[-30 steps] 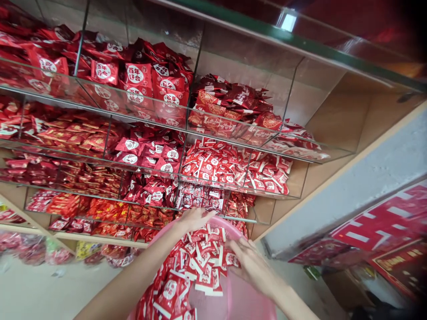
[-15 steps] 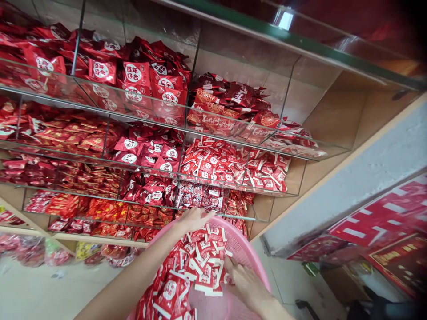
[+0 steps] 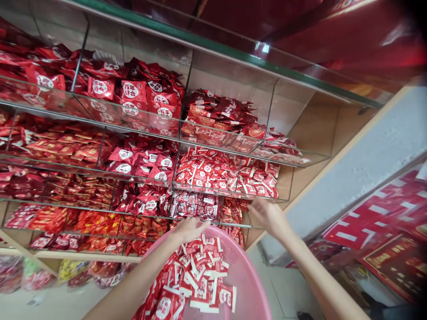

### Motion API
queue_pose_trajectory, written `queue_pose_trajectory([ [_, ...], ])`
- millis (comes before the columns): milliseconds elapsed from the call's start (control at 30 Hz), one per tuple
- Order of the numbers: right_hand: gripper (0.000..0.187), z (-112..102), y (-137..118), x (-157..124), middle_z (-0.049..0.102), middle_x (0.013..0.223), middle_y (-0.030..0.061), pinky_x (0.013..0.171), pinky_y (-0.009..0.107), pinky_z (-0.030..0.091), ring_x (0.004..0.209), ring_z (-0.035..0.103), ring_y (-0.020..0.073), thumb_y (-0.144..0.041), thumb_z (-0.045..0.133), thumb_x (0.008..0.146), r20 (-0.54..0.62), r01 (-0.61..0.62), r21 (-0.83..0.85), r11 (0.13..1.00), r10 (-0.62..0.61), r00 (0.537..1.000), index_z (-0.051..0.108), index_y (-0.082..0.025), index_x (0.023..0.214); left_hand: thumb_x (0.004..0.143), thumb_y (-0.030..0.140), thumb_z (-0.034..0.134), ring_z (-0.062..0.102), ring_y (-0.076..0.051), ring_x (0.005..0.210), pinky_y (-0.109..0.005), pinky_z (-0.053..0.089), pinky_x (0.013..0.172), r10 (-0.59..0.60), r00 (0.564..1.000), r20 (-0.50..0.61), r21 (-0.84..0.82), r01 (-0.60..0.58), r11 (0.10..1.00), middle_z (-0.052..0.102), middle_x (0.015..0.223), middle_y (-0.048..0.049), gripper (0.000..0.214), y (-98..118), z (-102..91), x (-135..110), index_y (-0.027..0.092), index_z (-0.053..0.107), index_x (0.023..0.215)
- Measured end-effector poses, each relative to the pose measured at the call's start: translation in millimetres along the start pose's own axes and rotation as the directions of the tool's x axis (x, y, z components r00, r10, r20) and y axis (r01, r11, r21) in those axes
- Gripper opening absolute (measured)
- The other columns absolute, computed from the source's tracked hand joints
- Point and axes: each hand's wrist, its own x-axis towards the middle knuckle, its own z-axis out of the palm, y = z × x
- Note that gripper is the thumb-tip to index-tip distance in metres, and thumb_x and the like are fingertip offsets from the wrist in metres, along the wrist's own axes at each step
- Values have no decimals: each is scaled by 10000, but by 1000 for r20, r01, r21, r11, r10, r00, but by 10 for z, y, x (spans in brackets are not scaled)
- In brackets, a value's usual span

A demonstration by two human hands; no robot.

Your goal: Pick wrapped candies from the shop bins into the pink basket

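A pink plastic basket (image 3: 248, 284) sits low in the middle, holding several red-and-white candy packets (image 3: 200, 278). My left hand (image 3: 188, 229) is closed over the basket's far rim. My right hand (image 3: 267, 215) is raised out of the basket, back up, just below the glass shelf bin of matching red-and-white packets (image 3: 227, 173). Its fingers are blurred, so I cannot see whether they hold anything.
Tiered glass shelves (image 3: 213, 146) with dividers hold piles of red wrapped sweets in several bins. A pale wall ledge (image 3: 360, 169) runs down the right. Red paper decorations (image 3: 383, 222) lie at the lower right. Bagged sweets (image 3: 73, 271) sit under the lowest shelf.
My right hand has lifted out of the basket and moved up and right to the shelf edge. My left hand stays on the rim. The view has tilted slightly upward.
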Motion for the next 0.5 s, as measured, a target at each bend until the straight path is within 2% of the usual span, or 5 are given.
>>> queue_pose_trajectory([
  [100,195,-160,248,407,652,826,59,635,274,392,783,602,215,-367,439,811,-156,-146,-66,987,134,979,540,-215,882,699,782,134,593,-286,902,-343,421,719,-13,1000,-3,-2,13,1000,643,979,-137,831,-4,-6,-5,182,617,1010],
  [200,327,-208,445,668,610,1010,143,699,325,405,926,575,281,-399,460,793,-217,-303,-150,941,268,939,509,-163,1013,699,782,147,596,-285,894,-339,422,713,-14,1000,-13,-6,14,1000,650,956,-125,811,-11,-1,-2,192,623,989],
  [300,541,-191,521,823,562,1064,238,745,383,412,979,555,337,-519,438,780,-205,-459,-122,880,430,879,442,-85,1103,710,775,135,613,-267,816,-323,420,671,2,1000,-25,2,-2,1000,663,873,-107,786,-16,3,8,198,633,902],
  [367,644,-165,515,899,559,1051,269,765,418,413,985,554,356,-583,436,755,-174,-535,-73,841,518,838,402,-64,1135,715,773,120,617,-255,770,-313,414,648,13,1000,-27,8,-13,1000,665,818,-98,782,-17,-3,12,197,632,849],
  [500,635,-121,472,1008,556,1055,291,798,458,404,1035,523,379,-561,446,755,-171,-559,-21,829,547,819,378,-62,1140,715,775,121,618,-256,774,-310,407,635,26,999,-34,7,-26,1000,666,828,-101,784,-18,-27,14,195,628,859],
])
